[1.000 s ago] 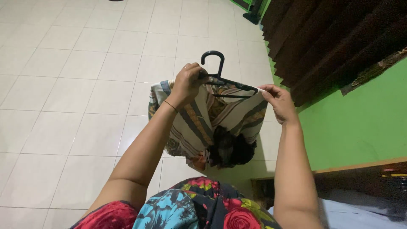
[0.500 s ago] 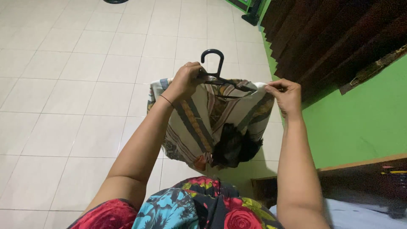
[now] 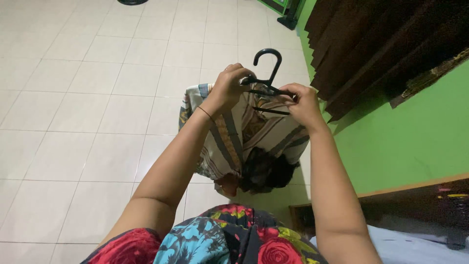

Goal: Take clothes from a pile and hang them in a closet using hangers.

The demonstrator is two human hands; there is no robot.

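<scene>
Over pale floor tiles (image 3: 73,122), both the left hand (image 3: 228,90) and right hand (image 3: 302,102) clamp fingers on a black hanger (image 3: 267,73) draped with striped cloth (image 3: 229,142) — loosely hung, it could slide off.

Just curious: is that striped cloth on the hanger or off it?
On it: the striped cloth drapes from the black hanger, gripped by both hands.

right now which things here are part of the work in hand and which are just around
In hand: black hanger, striped cloth, left hand, right hand.
Just around: brown curtain, green wall, tiled floor, dark stand.
</scene>
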